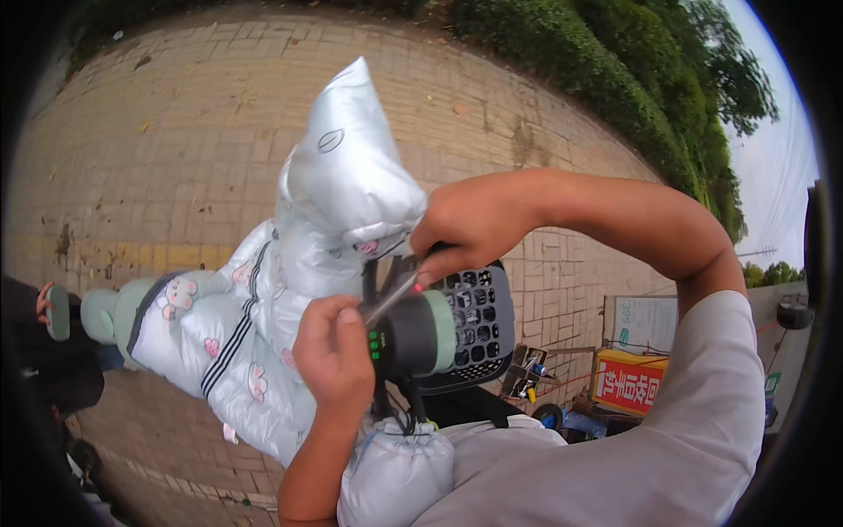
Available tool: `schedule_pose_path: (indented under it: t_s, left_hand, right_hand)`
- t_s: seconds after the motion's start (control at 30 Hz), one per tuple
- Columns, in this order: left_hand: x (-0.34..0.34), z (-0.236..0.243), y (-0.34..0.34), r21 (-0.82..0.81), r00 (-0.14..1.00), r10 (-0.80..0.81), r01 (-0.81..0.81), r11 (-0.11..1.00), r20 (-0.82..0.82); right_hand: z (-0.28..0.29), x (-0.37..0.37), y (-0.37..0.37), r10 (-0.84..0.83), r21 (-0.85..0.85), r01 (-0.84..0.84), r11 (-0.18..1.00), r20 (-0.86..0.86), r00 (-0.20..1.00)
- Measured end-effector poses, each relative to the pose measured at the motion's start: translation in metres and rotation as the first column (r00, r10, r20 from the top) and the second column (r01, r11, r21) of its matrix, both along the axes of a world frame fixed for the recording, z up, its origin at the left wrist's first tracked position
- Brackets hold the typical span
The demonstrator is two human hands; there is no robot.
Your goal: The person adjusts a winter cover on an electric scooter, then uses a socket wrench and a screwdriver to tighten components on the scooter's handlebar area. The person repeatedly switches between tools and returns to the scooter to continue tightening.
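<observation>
A scooter's black dash panel [386, 338] with lit green marks and a mint-green rim is between my hands. My right hand [479, 220] is closed at its far side, with a thin pale strip [393, 294] pinched at the thumb. A small red spot shows beside that thumb. The strip slants over the panel's edge to my left hand [334, 356]. That hand is curled with its thumb up; what its fingers hold is hidden. Next to both hands is a silvery-white padded scooter cover [347, 149] with pig prints and black stripes, bunched up at its top.
A black mesh basket [479, 312] adjoins the panel on the right. Below hangs a white drawstring pouch [395, 474]. Brick paving [176, 132] surrounds the scooter, and a hedge [571, 70] lines the far side. A red-and-yellow sign [628, 382] stands at the right. Dark shapes fill the left edge.
</observation>
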State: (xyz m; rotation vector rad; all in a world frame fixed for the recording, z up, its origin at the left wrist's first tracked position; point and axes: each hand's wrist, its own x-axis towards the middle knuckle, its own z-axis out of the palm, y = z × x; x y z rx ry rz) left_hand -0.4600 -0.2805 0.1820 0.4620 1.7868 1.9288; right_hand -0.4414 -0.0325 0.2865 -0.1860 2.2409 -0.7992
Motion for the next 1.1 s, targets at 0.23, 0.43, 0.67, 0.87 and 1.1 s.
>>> schedule_pose_path:
  t_s: [0.23,0.43,0.67,0.87,1.1]
  left_hand:
    - [0.010,-0.014,0.005,-0.235,0.828,0.106,-0.275,0.932,-0.550]
    - [0.001,-0.037,-0.002,-0.081,0.931,0.193,-0.228,0.970,-0.310]
    - [0.004,-0.032,0.003,-0.073,0.908,0.284,-0.320,0.945,-0.309]
    - [0.003,-0.027,0.013,-0.070,0.900,0.315,-0.350,0.934,-0.301]
    - [-0.001,-0.028,0.013,-0.049,0.918,0.277,-0.303,0.952,-0.285]
  right_hand:
    - [-0.002,-0.003,-0.010,0.220,0.242,-0.185,0.952,-0.126,0.967]
    - [-0.032,0.016,-0.005,0.100,-0.124,-0.086,0.989,0.112,0.989]
    - [-0.055,-0.005,0.002,0.357,-0.525,0.234,0.818,0.783,0.510]
    - [-0.065,0.021,-0.002,0.240,-0.521,0.414,0.746,0.791,0.562]
    - [-0.046,0.049,-0.020,-0.023,-0.444,0.530,0.722,0.751,0.660]
